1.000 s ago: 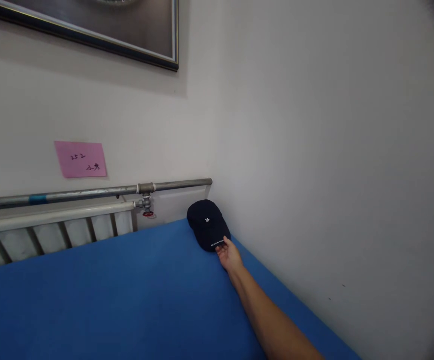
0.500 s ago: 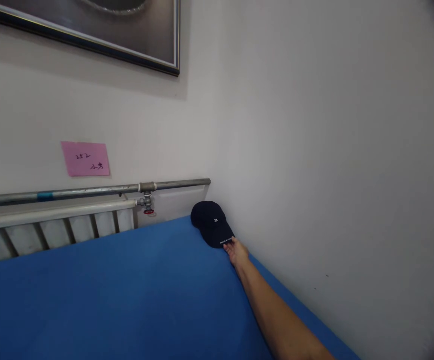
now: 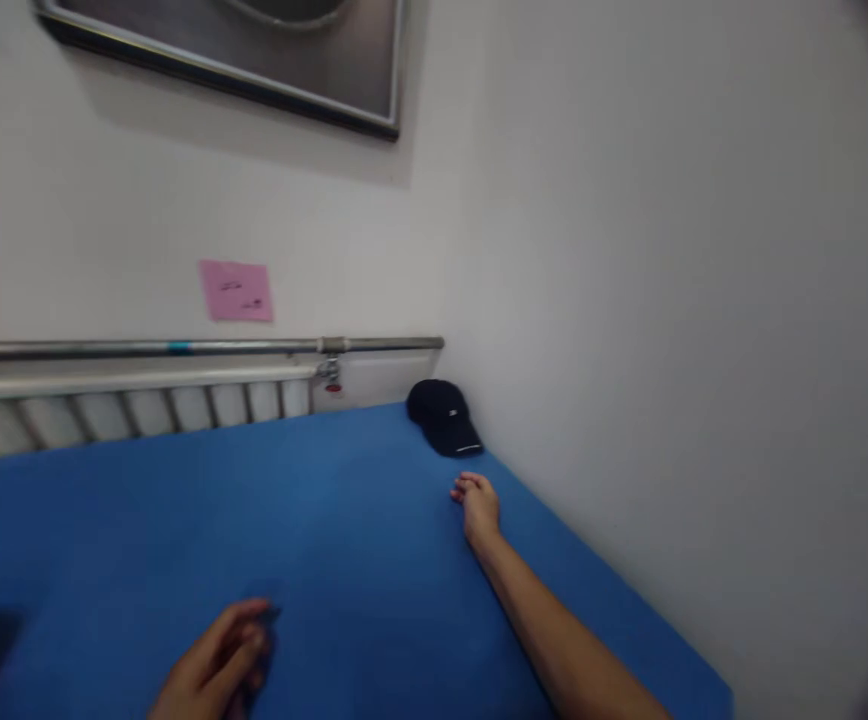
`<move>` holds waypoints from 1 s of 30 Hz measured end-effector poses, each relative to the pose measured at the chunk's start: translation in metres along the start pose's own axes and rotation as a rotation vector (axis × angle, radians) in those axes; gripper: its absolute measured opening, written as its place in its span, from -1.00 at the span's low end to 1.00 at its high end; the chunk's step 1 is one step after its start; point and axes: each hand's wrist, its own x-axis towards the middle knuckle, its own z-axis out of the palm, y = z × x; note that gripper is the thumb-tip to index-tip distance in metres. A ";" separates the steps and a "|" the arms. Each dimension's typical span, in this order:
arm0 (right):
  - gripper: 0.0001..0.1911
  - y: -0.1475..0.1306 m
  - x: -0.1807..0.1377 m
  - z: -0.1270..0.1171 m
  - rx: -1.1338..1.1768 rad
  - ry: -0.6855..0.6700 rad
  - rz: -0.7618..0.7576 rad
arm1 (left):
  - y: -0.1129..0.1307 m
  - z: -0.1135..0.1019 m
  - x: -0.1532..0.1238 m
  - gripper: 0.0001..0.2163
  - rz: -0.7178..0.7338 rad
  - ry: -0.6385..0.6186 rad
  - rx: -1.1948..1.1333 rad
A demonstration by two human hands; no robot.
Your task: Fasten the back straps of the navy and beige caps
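Right hand (image 3: 477, 505) is hovering just short of the black cap (image 3: 445, 418), fingers loosely curled, empty. Cap is sitting in the blue bed (image 3: 329, 520) corner by the wall. Left hand (image 3: 216, 665) is resting half-curled, empty. Next move likely needs clean separation from the cap.

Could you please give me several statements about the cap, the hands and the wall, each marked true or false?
1. The dark cap lies in the far corner of the blue surface, by the wall. True.
2. The right hand grips the cap's brim. False: the hand is apart from the cap, on the blue surface just short of it.
3. A pink note is stuck to the wall above the metal pipe. True.
4. The left hand holds the cap. False: it is low at the near edge of the view, far from the cap.
5. The cap is red. False: it is dark navy or black.
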 end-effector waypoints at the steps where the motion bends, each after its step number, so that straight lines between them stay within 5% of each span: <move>1: -0.92 0.003 -0.021 0.009 -0.029 -0.071 -0.002 | 0.005 0.002 -0.005 -0.54 0.015 0.006 -0.046; 4: -0.86 0.012 -0.086 0.041 -0.093 -0.290 0.011 | 0.020 0.000 -0.009 -0.65 0.026 0.141 -0.228; 10: -0.78 0.020 -0.186 0.087 -0.301 -0.723 -0.066 | 0.014 -0.043 -0.037 -0.77 0.065 0.631 -0.370; 15: -0.76 0.015 -0.204 0.092 -0.356 -0.783 -0.072 | 0.003 -0.072 -0.095 -0.77 0.113 0.922 -0.489; 18: -0.77 0.010 -0.201 0.089 -0.317 -0.801 -0.059 | 0.007 -0.094 -0.105 -0.78 0.161 1.064 -0.502; 22: -0.79 0.009 -0.198 0.084 -0.266 -0.850 -0.021 | 0.022 -0.112 -0.094 -0.84 0.209 1.144 -0.523; 25: -0.83 0.018 -0.195 0.081 -0.213 -0.889 -0.004 | 0.030 -0.106 -0.085 -0.86 0.224 1.167 -0.466; 30: -0.85 0.029 -0.190 0.079 0.016 -0.923 0.188 | 0.023 -0.070 -0.080 -0.76 0.220 0.949 -0.056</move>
